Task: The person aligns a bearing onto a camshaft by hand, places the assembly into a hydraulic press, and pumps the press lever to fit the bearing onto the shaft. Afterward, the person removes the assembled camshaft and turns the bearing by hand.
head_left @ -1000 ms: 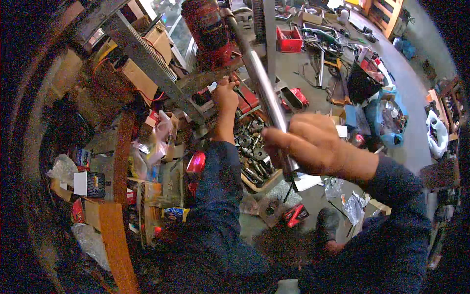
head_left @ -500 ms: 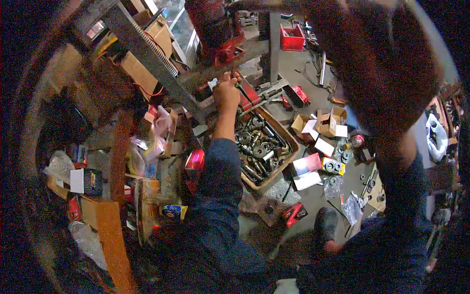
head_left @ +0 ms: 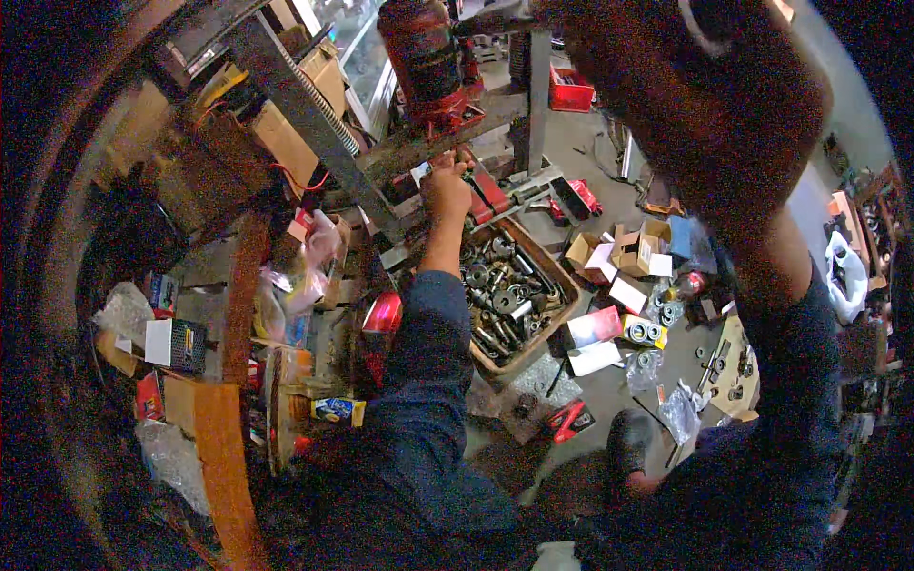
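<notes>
A red bottle jack stands on the crossbeam of a steel press frame. From its upper right side a metal pump handle runs toward my right hand. That hand is large, dark and close at the upper right, closed around the handle; its fingers are partly blurred. My left hand reaches in just below the crossbeam, fingers curled closed beside a red metal part. What lies between those fingers is too small to make out.
A rectangular tray full of gears and metal parts sits below the press. Opened cardboard boxes, bearings and plastic bags lie on the floor to the right. A red bin stands farther back. Boxes and wooden boards crowd the left.
The view has shifted slightly, so more of the jack shows. My right hand appears farther left, with its wrist clearer. My left hand stays closed under the crossbeam.
</notes>
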`<act>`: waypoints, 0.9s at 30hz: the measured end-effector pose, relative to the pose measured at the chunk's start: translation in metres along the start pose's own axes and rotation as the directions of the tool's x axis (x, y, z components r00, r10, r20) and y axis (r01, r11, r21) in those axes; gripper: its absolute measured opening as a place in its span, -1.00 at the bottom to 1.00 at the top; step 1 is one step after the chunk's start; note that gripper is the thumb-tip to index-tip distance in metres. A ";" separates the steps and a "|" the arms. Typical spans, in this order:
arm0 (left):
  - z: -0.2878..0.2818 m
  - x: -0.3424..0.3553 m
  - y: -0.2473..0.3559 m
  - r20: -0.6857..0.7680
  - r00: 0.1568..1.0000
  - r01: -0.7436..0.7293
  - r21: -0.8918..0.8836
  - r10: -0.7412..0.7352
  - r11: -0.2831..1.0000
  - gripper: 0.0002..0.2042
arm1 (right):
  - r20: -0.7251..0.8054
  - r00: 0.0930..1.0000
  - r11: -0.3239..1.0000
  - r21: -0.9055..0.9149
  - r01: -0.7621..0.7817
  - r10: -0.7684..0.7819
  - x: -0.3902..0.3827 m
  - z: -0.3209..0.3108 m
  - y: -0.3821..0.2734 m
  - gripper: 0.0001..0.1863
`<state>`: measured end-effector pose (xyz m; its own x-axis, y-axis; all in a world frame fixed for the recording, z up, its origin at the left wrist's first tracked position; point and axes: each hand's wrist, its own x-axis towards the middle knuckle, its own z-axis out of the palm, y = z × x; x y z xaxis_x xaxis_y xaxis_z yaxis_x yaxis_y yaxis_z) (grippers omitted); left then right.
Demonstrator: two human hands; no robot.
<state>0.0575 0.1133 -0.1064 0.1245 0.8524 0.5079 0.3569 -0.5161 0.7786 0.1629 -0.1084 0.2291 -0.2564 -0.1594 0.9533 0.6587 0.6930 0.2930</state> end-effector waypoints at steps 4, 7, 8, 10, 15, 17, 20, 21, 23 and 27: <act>0.000 0.000 -0.001 -0.054 0.987 -0.153 0.040 0.155 0.987 -0.90 | 0.559 0.680 0.849 -0.495 -0.185 0.475 -0.045 -0.023 -0.056 -0.77; -0.005 0.000 -0.002 -0.086 0.996 -0.007 -0.122 -0.003 0.992 -0.90 | 0.682 0.702 0.977 -0.102 -0.185 0.204 -0.066 -0.033 -0.072 -0.69; -0.006 -0.003 -0.004 -0.029 0.999 -0.045 -0.036 0.044 0.998 -0.90 | 0.687 0.688 0.970 -0.122 -0.211 0.236 -0.067 -0.035 -0.073 -0.67; -0.002 -0.002 -0.010 0.001 1.000 0.013 -0.191 -0.013 0.982 -0.91 | 0.565 0.760 0.944 -0.257 -0.208 0.321 -0.060 -0.036 -0.065 -0.64; 0.009 0.010 -0.028 -0.064 0.971 -0.229 0.006 0.229 0.973 -0.90 | 0.375 0.860 0.937 -0.179 -0.300 0.347 -0.051 -0.035 -0.056 -0.70; 0.006 0.009 -0.028 -0.054 0.985 -0.161 0.050 0.163 0.986 -0.89 | 0.405 0.824 0.917 -0.212 -0.337 0.396 -0.068 -0.041 -0.059 -0.65; -0.013 0.000 -0.015 0.099 0.993 0.103 -0.446 -0.066 0.889 -0.87 | 0.404 0.793 0.890 -0.227 -0.396 0.456 -0.127 -0.053 -0.062 -0.44; -0.021 -0.003 -0.007 0.102 0.992 0.108 -0.447 -0.069 0.888 -0.87 | 0.388 0.746 0.841 -0.237 -0.487 0.541 -0.154 -0.054 -0.060 -0.49; -0.040 -0.011 0.008 -0.005 0.956 0.243 -0.544 -0.292 0.803 -0.82 | 0.350 0.649 0.736 -0.266 -0.622 0.675 -0.220 -0.044 -0.062 -0.57; -0.065 -0.030 0.032 -0.082 0.816 0.342 -0.729 -0.572 0.593 -0.77 | 0.576 0.170 0.458 -0.401 -0.793 0.800 -0.360 -0.004 -0.066 -0.71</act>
<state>0.0055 0.0656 -0.0724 -0.1783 0.9840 -0.0002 -0.4212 -0.0762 0.9038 0.2144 -0.0999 -0.1334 0.0757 0.9319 0.3547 0.7890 0.1616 -0.5928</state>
